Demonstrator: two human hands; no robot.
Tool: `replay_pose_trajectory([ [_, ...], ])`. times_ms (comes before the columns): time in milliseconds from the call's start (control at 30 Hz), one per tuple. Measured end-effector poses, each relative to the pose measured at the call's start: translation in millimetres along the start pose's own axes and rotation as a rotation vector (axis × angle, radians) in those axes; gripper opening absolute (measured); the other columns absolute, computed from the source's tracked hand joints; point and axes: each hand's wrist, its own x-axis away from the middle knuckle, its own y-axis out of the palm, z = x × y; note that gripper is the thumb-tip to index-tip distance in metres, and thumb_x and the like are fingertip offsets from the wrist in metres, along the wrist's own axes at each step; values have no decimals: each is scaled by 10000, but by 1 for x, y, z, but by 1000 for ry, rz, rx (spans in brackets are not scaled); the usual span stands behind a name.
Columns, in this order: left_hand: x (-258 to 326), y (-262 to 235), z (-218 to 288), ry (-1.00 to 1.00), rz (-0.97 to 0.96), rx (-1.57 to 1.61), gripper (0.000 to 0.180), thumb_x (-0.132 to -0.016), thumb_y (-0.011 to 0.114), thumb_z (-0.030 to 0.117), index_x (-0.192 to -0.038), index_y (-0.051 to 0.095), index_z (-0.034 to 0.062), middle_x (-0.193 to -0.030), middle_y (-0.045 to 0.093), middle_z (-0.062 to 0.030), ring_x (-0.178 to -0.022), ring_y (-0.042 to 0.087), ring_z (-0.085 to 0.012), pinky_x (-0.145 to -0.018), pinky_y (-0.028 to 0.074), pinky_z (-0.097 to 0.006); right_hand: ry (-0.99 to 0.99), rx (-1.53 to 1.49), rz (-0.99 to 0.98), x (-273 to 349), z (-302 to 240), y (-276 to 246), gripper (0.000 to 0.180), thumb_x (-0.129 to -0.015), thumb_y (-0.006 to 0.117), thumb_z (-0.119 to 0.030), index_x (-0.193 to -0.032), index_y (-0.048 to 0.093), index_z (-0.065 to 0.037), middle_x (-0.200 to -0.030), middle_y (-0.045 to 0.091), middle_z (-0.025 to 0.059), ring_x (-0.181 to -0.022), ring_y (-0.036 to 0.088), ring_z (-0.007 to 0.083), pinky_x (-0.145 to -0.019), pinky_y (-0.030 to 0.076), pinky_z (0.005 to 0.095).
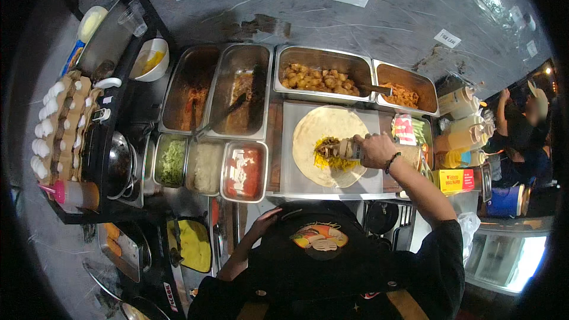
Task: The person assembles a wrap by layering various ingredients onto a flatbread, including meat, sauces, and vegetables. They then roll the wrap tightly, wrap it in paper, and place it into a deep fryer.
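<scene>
On a sheet of pale paper [288, 169] over the counter lies a round flatbread [308, 133]. Yellow shreds [326, 162] and brown filling [332, 147] form a band across its middle. Reaching in from the right, my right hand [377, 150] is closed around a small silvery utensil [357, 149] over the filling. My fingers hide most of it, so its kind is unclear. My left hand [265, 223] is by the counter's front edge, left of my dark apron, fingers stretched and holding nothing visible.
Left of the paper stand metal pans with diced tomato [251, 172], chopped onion [206, 169] and shredded greens [172, 163]. Potato chunks [320, 77] fill a pan behind. Squeeze bottles [465, 124] and a yellow-red box [456, 181] stand right; egg trays [65, 124] far left. Another person [515, 118] is beyond.
</scene>
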Motion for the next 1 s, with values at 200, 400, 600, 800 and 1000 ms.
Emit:
replay_pose_trajectory([
  [200,6,-16,-17,-160,-43,244,526,-998,440,452,-1397,485,112,-1399,497,-99,-1302,442,-224,-1100,309,-369,-13,53,-147,9,5,-9,483,-684,632,-188,-1160,555,-157,-829,683,133,-798,693,330,-802,468,610],
  [400,9,-22,-17,-313,-118,236,562,-965,471,502,-1383,500,127,-1363,523,-93,-1254,482,-232,-1060,355,-386,59,55,-70,13,21,-7,489,-700,610,-176,-1187,570,-171,-825,683,133,-763,689,317,-686,516,473],
  [600,-1,-15,-11,-446,-130,188,598,-932,502,551,-1369,514,142,-1328,549,-86,-1205,522,-241,-1020,400,-403,86,21,-76,19,39,-5,515,-722,686,-284,-1208,568,-163,-854,700,126,-780,699,309,-671,530,465],
  [800,9,12,58,-370,-113,68,644,-888,532,604,-1327,544,133,-1265,591,-83,-1109,590,-266,-912,489,-434,-57,17,-98,32,67,18,485,-729,704,-288,-1181,585,-163,-806,697,130,-759,700,313,-618,534,450],
  [1000,-5,27,49,-327,-208,179,630,-891,574,539,-1328,523,88,-1205,614,-111,-1037,624,-256,-845,536,-401,-72,-56,-132,43,89,40,528,-721,703,-323,-1210,572,-171,-819,693,139,-786,693,331,-635,531,468],
])
